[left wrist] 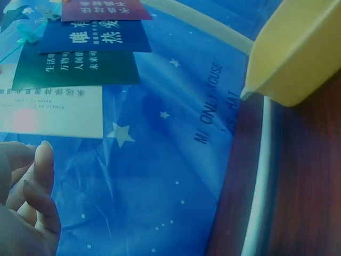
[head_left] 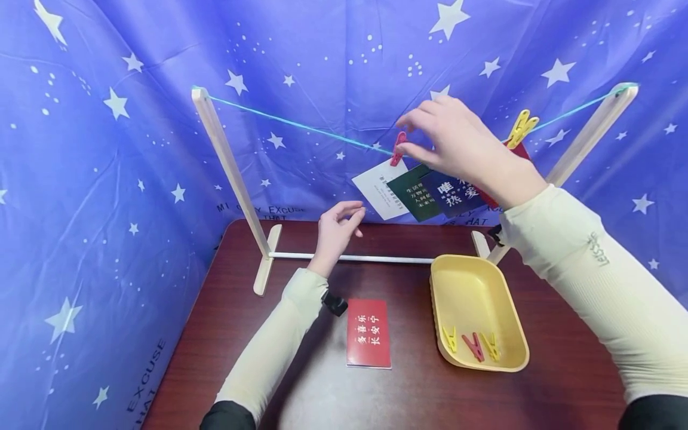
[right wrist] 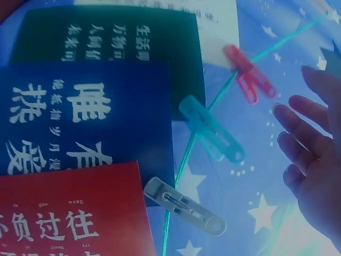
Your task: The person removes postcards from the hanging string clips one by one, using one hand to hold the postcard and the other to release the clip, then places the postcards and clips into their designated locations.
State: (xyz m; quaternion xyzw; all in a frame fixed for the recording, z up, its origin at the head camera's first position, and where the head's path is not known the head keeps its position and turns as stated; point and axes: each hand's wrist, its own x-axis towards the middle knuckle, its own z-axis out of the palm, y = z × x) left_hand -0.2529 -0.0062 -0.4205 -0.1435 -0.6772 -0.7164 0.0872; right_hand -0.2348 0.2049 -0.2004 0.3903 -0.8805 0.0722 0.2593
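My right hand (head_left: 457, 137) is raised at the line, its thumb and fingers spread around a red clothespin (head_left: 399, 148). In the right wrist view a gap shows between the fingertips (right wrist: 287, 114) and that clothespin. The clothespin clips a white card (head_left: 383, 190) to the teal string (head_left: 301, 125). Beside it hang a green card (head_left: 416, 194), a dark blue card (head_left: 451, 197) and a red card (right wrist: 69, 213), overlapping one another. A teal clothespin (right wrist: 210, 128) and a pale grey-looking one (right wrist: 184, 205) sit on the string too. Below the white card my left hand (head_left: 338, 230) hovers, fingers loosely bent, holding nothing.
Wooden posts (head_left: 228, 167) hold the string, joined low by a white rod (head_left: 387, 259). A yellow tray (head_left: 473, 286) with several clothespins stands at right. Red cards (head_left: 368, 333) lie on the brown table (head_left: 322, 394). Yellow clothespins (head_left: 521, 128) show at the string's right. A starry blue curtain hangs behind.
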